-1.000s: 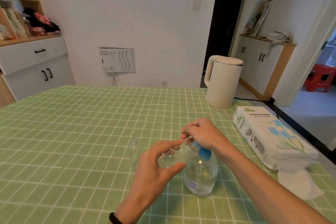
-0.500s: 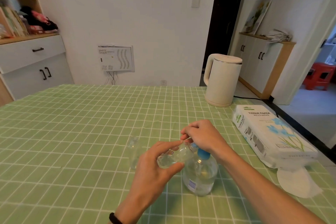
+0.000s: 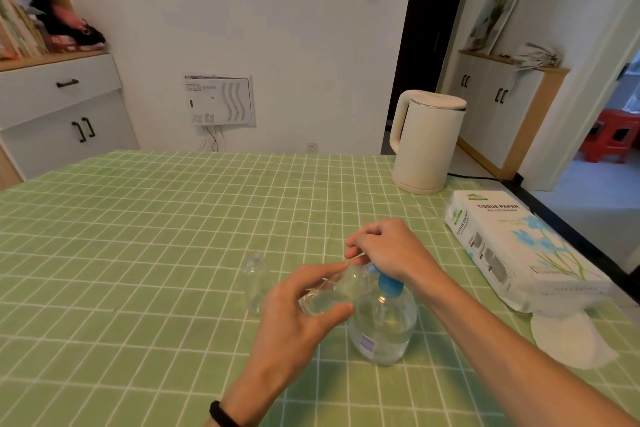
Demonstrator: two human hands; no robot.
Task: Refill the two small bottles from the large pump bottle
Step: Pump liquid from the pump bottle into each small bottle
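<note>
The large clear pump bottle (image 3: 381,326) with a blue pump collar stands on the green checked tablecloth near the front. My right hand (image 3: 384,250) rests on top of its pump head, fingers curled over it. My left hand (image 3: 294,312) holds a small clear bottle (image 3: 332,293) tilted on its side, its mouth up against the pump spout. A second small clear bottle (image 3: 254,282) stands upright on the cloth to the left, apart from both hands.
A white kettle (image 3: 427,146) stands at the back right. A tissue paper pack (image 3: 512,246) lies along the right edge, with a loose white tissue (image 3: 568,338) in front of it. Table cloth (image 3: 138,236) stretches left.
Nothing has visibly changed with the hands or bottles; only the view shifts slightly.
</note>
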